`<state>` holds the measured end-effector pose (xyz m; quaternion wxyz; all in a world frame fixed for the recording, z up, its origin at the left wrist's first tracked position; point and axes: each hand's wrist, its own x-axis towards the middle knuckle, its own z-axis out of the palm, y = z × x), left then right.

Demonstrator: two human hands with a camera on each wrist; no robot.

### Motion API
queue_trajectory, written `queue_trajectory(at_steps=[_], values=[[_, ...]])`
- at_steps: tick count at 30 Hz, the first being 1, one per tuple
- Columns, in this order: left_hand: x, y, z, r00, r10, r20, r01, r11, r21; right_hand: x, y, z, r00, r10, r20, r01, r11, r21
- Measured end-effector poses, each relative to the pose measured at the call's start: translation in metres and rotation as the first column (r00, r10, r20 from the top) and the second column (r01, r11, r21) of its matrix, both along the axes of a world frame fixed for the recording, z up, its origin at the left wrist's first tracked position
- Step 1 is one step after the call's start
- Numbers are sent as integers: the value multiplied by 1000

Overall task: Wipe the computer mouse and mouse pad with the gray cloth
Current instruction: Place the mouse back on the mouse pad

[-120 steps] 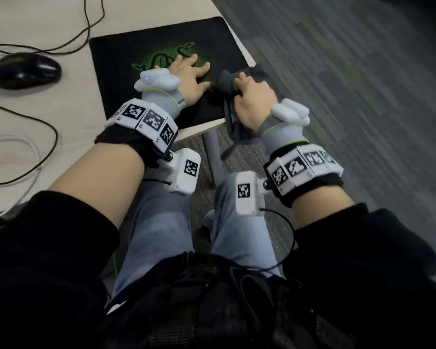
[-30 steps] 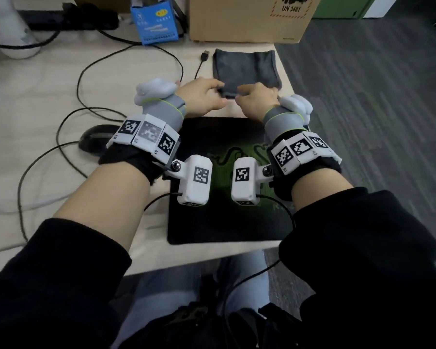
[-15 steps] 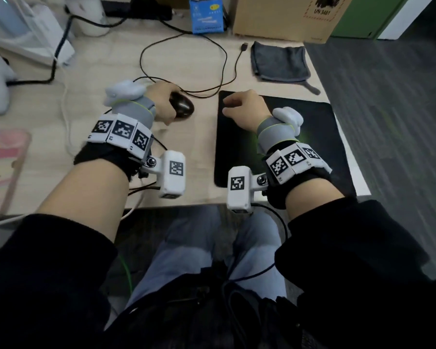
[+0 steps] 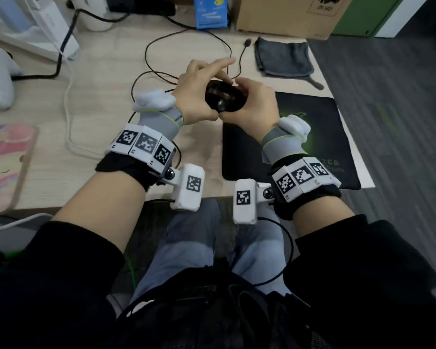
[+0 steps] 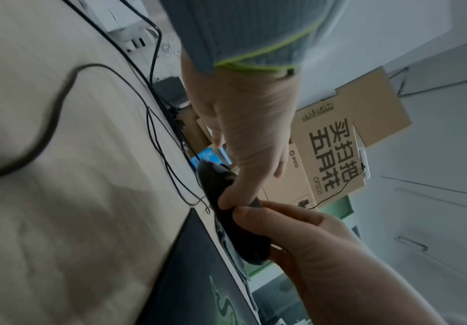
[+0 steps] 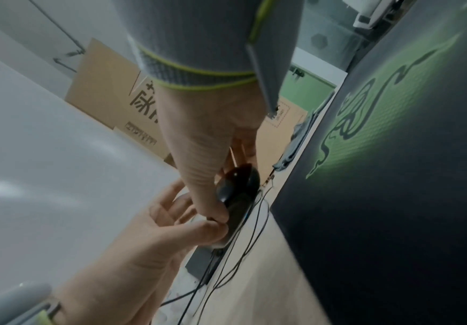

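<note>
The black computer mouse [image 4: 224, 99] is lifted a little above the desk, between my two hands. My right hand [image 4: 257, 104] grips its right side, with the thumb on top and the fingers underneath, as the left wrist view shows on the mouse [image 5: 240, 237]. My left hand [image 4: 196, 91] has straight, spread fingers, and only its thumb and palm edge touch the mouse [image 6: 240, 182]. The black mouse pad [image 4: 312, 147] with a green logo lies under my right wrist. The gray cloth [image 4: 283, 56] lies folded at the back right, held by neither hand.
Thin black cables [image 4: 161, 59] loop across the desk behind the hands, with a loose plug [image 4: 247, 42] beside the cloth. A cardboard box [image 4: 287, 13] and a blue box [image 4: 212, 12] stand at the back. White devices [image 4: 0, 79] sit at the left.
Half a second ago my left hand held the mouse on the desk and my right hand rested on the pad. Now the mouse is raised, my right hand grips it and my left fingers have straightened.
</note>
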<state>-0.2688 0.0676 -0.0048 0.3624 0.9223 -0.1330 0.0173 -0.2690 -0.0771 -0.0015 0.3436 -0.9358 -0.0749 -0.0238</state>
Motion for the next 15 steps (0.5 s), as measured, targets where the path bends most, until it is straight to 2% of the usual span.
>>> queue_trajectory(at_steps=[3,7,10,13,15], values=[[9,-10,-8,997,57,-52,-58,998,-18,-6,-29,1,984,-174,35,173,985,28],[21,-27,-20,968,225,-115,-197,957,212,-18,-69,-8,915,-400,62,390,912,125],[26,-36,-29,939,322,-118,-276,914,299,-28,-93,-20,844,-536,38,517,829,214],[30,-45,-38,903,387,-188,-314,891,327,-32,-112,-36,794,-608,7,593,778,207],[28,-52,-41,897,396,-197,-331,897,294,-33,-120,-45,782,-622,-42,621,769,152]])
